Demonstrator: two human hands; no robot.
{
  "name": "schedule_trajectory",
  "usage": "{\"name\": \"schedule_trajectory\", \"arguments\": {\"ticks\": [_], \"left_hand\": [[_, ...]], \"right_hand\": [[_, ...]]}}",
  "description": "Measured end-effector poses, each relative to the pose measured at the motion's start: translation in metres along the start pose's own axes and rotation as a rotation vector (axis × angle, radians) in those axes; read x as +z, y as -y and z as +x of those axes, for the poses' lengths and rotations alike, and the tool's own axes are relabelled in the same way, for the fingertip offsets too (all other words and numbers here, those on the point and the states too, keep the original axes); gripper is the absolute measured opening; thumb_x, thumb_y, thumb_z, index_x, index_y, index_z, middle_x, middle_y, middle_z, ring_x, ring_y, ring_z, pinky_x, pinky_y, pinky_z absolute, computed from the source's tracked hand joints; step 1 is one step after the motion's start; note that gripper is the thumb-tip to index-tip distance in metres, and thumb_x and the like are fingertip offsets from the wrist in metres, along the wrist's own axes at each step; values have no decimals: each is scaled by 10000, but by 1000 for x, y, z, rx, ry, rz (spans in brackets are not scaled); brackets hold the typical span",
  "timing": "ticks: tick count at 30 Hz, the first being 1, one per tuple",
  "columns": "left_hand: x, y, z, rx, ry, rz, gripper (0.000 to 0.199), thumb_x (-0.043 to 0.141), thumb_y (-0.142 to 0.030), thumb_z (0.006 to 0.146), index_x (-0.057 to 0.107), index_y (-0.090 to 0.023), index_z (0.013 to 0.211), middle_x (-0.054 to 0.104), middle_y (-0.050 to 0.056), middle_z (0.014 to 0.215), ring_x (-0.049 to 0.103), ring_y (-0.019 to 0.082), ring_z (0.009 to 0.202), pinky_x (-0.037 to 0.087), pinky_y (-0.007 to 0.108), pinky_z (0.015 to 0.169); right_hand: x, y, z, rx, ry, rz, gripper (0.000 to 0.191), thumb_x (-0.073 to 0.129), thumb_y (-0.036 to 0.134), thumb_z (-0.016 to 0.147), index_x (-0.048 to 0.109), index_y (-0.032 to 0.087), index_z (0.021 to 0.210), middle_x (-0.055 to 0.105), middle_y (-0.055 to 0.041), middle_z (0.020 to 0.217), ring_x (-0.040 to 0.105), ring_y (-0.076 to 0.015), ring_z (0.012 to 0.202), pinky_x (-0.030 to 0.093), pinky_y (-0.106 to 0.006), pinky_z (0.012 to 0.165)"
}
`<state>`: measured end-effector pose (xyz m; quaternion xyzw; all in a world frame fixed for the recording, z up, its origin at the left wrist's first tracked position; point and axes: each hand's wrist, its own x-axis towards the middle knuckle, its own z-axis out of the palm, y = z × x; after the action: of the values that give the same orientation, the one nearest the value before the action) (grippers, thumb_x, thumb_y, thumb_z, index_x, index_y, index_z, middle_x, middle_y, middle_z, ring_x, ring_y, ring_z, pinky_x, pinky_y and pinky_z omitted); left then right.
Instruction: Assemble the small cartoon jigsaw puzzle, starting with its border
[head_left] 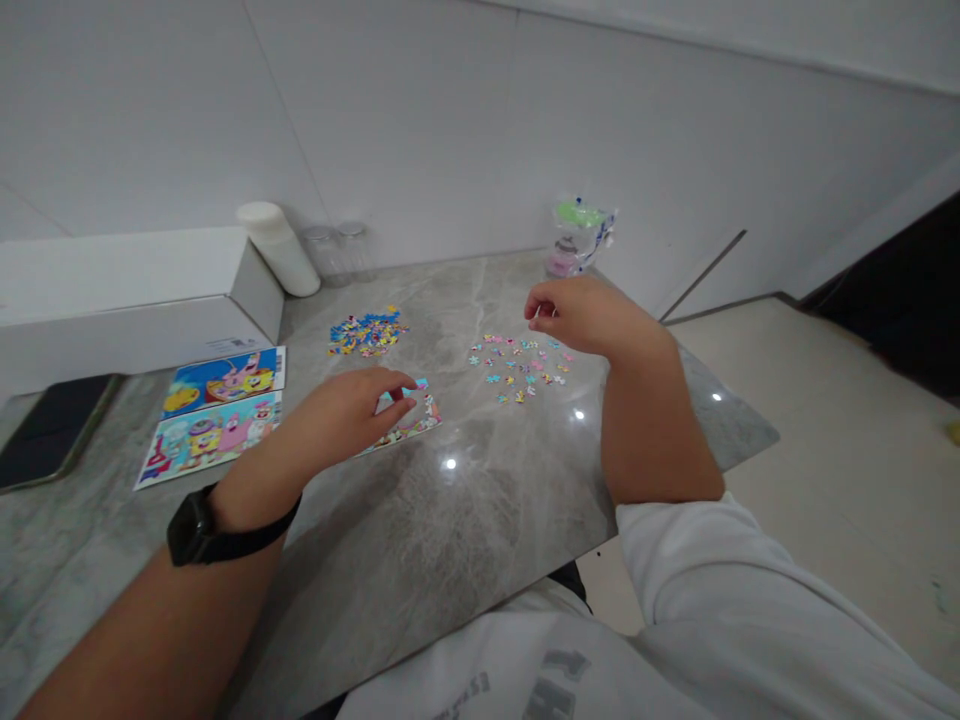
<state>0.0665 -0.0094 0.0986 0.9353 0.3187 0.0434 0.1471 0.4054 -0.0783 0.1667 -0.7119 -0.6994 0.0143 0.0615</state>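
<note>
My left hand (352,415) hovers over a partly joined jigsaw puzzle (431,412), hiding much of it. Its thumb and forefinger are bent with a gap between the tips, and nothing shows in them. My right hand (574,315) is raised over a spread of loose jigsaw pieces (511,380) in pale blue, pink and yellow. Its fingers curl in and the tips come close to the thumb; any piece between them is too small to make out. A heap of blue and yellow jigsaw pieces (367,333) lies farther back, beyond my left hand.
Left of my left hand lie cartoon picture cards (217,430) and a dark phone (56,430). A white box (127,300), a white bottle (279,250) and clear cups (334,255) line the wall. A plastic bag (577,238) stands at the marble table's (480,520) back right.
</note>
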Motion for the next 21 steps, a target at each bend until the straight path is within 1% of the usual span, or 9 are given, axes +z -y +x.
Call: {"name": "schedule_trajectory", "arguments": {"ticks": [4, 7, 9, 10, 12, 15, 18, 21], "left_hand": [[24, -19, 2, 114, 43, -44, 333, 516, -371, 1030, 737, -226, 1234, 753, 84, 1170, 711, 224, 998, 541, 350, 910], [46, -39, 2, 169, 55, -56, 287, 573, -281, 1002, 730, -228, 1237, 718, 95, 1246, 697, 250, 1115, 544, 380, 975], [60, -53, 2, 172, 80, -34, 267, 584, -264, 1001, 733, -214, 1217, 710, 101, 1214, 705, 253, 1059, 565, 391, 932], [66, -60, 1, 188, 74, -18, 264, 582, -259, 1004, 727, -213, 1220, 706, 102, 1205, 706, 253, 1039, 571, 393, 912], [77, -73, 0, 240, 36, 6, 255, 538, -250, 1032, 713, -213, 1215, 706, 94, 1167, 703, 249, 1004, 575, 394, 879], [93, -85, 0, 329, -16, 39, 253, 515, -206, 1034, 689, -208, 1219, 703, 94, 1180, 691, 255, 1033, 570, 397, 877], [105, -85, 0, 365, -21, 66, 233, 529, -197, 1027, 680, -204, 1205, 692, 101, 1184, 686, 248, 1012, 565, 385, 845], [111, -81, 1, 374, -17, 72, 219, 507, -208, 1042, 676, -203, 1181, 687, 99, 1160, 680, 236, 966, 559, 373, 808]], "right_hand": [[-9, 1, -13, -41, -36, -7, 197, 634, 274, 993, 785, 217, 1105, 778, -52, 992, 691, -204, 912, 490, -321, 830], [-13, 1, -18, -53, -42, -28, 216, 624, 257, 982, 781, 226, 1128, 781, -46, 985, 690, -209, 912, 492, -327, 829], [-10, -3, -18, -45, -28, -49, 230, 626, 242, 967, 781, 233, 1137, 785, -44, 984, 690, -216, 917, 494, -334, 842], [-6, -7, -17, -37, -23, -61, 237, 625, 235, 961, 782, 235, 1139, 788, -47, 993, 691, -221, 928, 496, -340, 856], [6, -19, -14, -10, -31, -86, 257, 609, 212, 953, 787, 232, 1137, 792, -64, 1039, 691, -236, 966, 500, -358, 896], [37, -44, -11, 66, -126, -104, 332, 530, 135, 946, 786, 200, 1148, 771, -127, 1167, 685, -268, 1037, 502, -396, 954], [73, -69, -13, 166, -192, -77, 359, 499, 111, 934, 780, 192, 1144, 752, -149, 1169, 677, -280, 1052, 510, -409, 960], [108, -85, -18, 249, -287, 25, 349, 523, 163, 937, 752, 187, 1199, 743, -145, 1160, 674, -269, 1021, 515, -408, 973]]}}
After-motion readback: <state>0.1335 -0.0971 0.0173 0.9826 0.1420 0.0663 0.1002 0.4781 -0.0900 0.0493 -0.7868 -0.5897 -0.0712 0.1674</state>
